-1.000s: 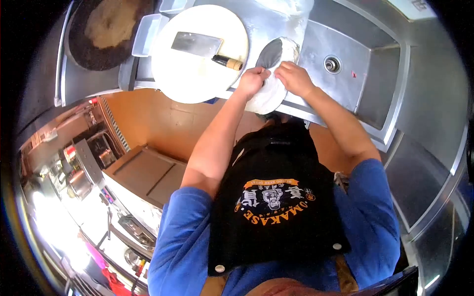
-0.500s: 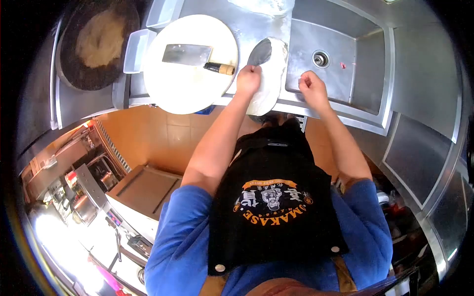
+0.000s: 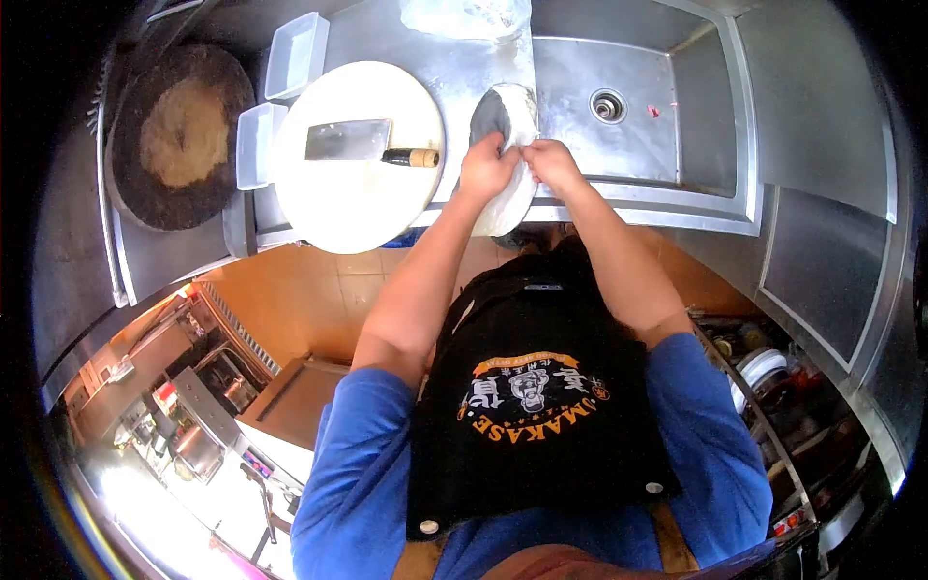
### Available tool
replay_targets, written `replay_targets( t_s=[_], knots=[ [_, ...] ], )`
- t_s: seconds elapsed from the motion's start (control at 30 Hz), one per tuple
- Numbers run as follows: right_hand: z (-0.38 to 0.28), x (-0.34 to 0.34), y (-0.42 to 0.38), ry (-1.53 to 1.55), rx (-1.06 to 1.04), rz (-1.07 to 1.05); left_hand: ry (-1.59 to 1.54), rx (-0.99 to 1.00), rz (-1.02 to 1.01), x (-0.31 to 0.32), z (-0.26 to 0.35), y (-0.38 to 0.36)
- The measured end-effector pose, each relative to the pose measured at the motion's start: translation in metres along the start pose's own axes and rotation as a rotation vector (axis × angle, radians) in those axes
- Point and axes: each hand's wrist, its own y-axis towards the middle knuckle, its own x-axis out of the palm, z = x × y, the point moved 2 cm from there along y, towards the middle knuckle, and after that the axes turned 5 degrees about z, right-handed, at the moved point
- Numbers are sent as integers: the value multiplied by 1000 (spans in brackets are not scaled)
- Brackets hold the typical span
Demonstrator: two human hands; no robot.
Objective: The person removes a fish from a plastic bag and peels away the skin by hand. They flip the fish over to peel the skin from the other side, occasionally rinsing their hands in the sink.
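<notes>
A long rounded thing, dark grey on its upper left and white elsewhere, lies between a round white cutting board and the sink, its lower end at the counter's front edge. What it is I cannot make out. My left hand is closed over its left side, gripping it. At its right side my right hand is pinched, the fingertips close to my left hand; whatever they hold is hidden. On the cutting board lies a cleaver, its black and wooden handle pointing toward my left hand.
A steel sink with a drain and a small red scrap is to the right. Two clear plastic tubs and a dark round block stand left. A clear plastic bag lies at the back.
My right hand has moved left from the sink's front edge to the grey and white thing, beside my left hand. My left hand stays on it. The view has shifted slightly.
</notes>
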Motion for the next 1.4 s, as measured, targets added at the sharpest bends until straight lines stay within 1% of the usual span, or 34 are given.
replay_targets(
  t_s=[0.03, 0.07, 0.1, 0.13, 0.17, 0.2, 0.23, 0.33, 0.4, 0.47, 0.53, 0.57, 0.6, 0.67, 0.7, 0.73, 0.77, 0.8, 0.83, 0.9, 0.93, 1.0, 1.03, 1.07, 1.1, 1.13, 1.17, 1.2, 1.23, 1.27, 1.3, 1.33, 1.4],
  knots=[
    [0, 0, 1, -17, -25, -40, -3, 2, -1, 2, 0, -3],
    [1, -2, 1, -21, -25, -37, -47, 5, 53, 4, -1, -5],
    [-6, -3, -5, -231, -164, 39, -90, 7, 108, 5, 0, -8],
    [-15, -4, -9, -440, -305, 116, -92, 7, 111, 5, 1, -8],
    [-18, -7, -8, -441, -307, 116, -70, 4, 179, 5, 2, -9],
    [-18, -11, -12, -571, -453, 183, -46, -5, 241, 5, 1, -14],
    [-17, -14, -17, -699, -598, 249, -44, -11, 233, 7, -2, -21],
    [-22, -27, -22, -732, -610, 283, -83, -32, 269, 8, -5, -23],
    [-3, -37, -6, -744, -612, 308, -232, 3, 401, 3, -5, -25],
    [26, -70, 15, -783, -457, 436, -432, -94, 392, -11, -16, -24],
    [32, -103, 24, -725, -314, 470, -657, -342, 265, -23, -22, -24],
    [38, -109, 30, -560, -258, 440, -651, -352, 270, -19, -30, -23],
    [36, -102, 27, -559, -251, 431, -643, -320, 273, -8, -43, -21],
    [15, -81, 16, -282, -384, 240, -635, -284, 272, -1, -49, -16],
    [9, -66, 10, -265, -559, 217, -642, -299, 272, -1, -48, -16],
    [-2, -55, 1, -260, -556, 216, -647, -314, 273, -2, -47, -15],
    [-17, -46, -8, -300, -385, 114, -640, -313, 273, -4, -44, -15],
    [-25, -35, -15, -337, -213, 12, -659, -362, 252, -6, -42, -15],
    [-27, -25, -19, -332, -214, 14, -680, -411, 230, -6, -40, -14],
    [-31, -10, -24, -360, -402, 18, -660, -381, 216, -7, -33, -12],
    [-30, -7, -24, -357, -396, 20, -644, -357, 203, -8, -30, -13],
    [-34, -2, -21, -546, -680, 124, -586, -324, 172, -13, -16, -17],
    [-33, -4, -18, -590, -762, 148, -530, -288, 146, -16, -9, -18],
    [-32, -5, -14, -590, -760, 147, -529, -291, 145, -11, -14, -19],
    [-31, -7, -8, -638, -816, 106, -437, -171, 189, -4, -20, -19],
    [-30, -12, -5, -688, -865, 66, -345, -52, 227, -3, -12, -20],
    [-30, -23, 1, -725, -868, 98, -460, -120, 224, -3, -9, -25],
    [-16, -37, 25, -762, -687, 192, -465, -119, 221, -1, -8, -25],
    [-19, -58, 34, -712, -607, 340, -484, -138, 232, 0, -9, -24],
    [5, -77, 59, -496, -710, 460, -501, -157, 248, -2, -12, -21],
    [-2, -92, 57, -499, -623, 450, -515, -182, 267, -4, -18, -21],
    [-5, -100, 52, -355, -470, 290, -527, -213, 280, -6, -23, -24],
    [-8, -95, 33, -43, -320, 152, -567, -252, 307, -6, -26, -22]
  ],
)
